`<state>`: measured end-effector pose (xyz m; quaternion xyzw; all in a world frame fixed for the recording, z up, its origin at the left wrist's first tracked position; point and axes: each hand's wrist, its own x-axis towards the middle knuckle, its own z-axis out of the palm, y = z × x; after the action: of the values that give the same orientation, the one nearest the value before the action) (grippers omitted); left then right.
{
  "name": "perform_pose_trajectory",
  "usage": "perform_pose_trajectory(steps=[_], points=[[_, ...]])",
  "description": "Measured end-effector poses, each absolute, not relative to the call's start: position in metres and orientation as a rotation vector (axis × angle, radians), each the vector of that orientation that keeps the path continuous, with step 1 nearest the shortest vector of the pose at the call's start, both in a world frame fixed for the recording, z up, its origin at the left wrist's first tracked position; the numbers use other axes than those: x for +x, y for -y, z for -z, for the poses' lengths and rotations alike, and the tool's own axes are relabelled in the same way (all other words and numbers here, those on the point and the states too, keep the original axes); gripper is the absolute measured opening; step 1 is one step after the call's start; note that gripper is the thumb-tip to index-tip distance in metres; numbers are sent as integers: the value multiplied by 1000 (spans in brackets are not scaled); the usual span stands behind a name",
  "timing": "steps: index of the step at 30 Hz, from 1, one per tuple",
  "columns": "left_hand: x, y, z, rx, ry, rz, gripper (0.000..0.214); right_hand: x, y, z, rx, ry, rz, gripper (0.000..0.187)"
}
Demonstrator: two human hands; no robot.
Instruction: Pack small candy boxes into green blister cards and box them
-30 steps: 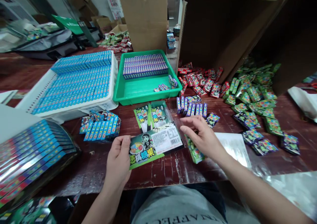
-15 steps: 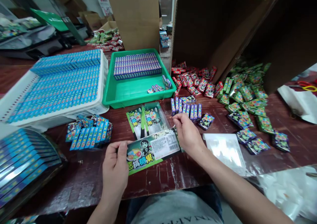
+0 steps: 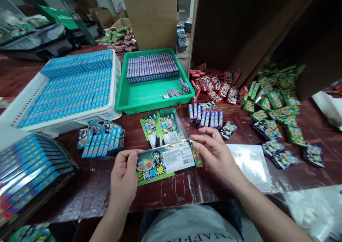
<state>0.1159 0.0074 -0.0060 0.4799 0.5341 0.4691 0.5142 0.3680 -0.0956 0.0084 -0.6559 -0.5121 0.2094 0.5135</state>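
Green packet [image 3: 165, 160] in left hand [image 3: 125, 176], purple boxes [image 3: 152, 69] in tray [image 3: 144, 96]

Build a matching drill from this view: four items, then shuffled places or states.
1. Left hand
2. White perforated plastic basket
3. Green plastic tray
4. Small red packets

A. Contains rows of small purple boxes
B. Scattered at the mouth of the brown cardboard box
C. Grips the left end of the flat green printed package
D. Filled with rows of small blue boxes

Pairs: 1-C, 2-D, 3-A, 4-B

2 bare hands [image 3: 124, 176] [image 3: 218, 156] flank a green printed packet [image 3: 165, 162].
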Motion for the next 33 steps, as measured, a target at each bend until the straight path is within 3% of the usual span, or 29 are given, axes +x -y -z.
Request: perform_pose_trajectory(steps=[2, 7, 13, 19, 27, 31, 33], points=[[117, -7, 4, 1123, -1271, -1140, 30, 364, 99, -9, -1606, 1172, -438, 32], [127, -1, 0, 1053, -1275, -1174, 32, 351, 110, 0, -1561, 1036, -548, 24], [149, 19, -6, 711, -950, -1217, 65, 345, 118, 11, -1354, 576, -1076, 54], [165, 39, -23, 628, -837, -1188, 72, 358, 116, 9, -1361, 467, -1032, 56], [143, 82, -7, 1265, -733, -910, 75, 393, 120, 0, -1428, 577, -1053, 57], [122, 73, -5, 1370, -639, -449, 47, 408, 138, -11, -1485, 874, -1214, 51], [129, 63, -6, 1300, -629, -400, 32, 404, 144, -14, -1469, 1096, -1313, 49]])
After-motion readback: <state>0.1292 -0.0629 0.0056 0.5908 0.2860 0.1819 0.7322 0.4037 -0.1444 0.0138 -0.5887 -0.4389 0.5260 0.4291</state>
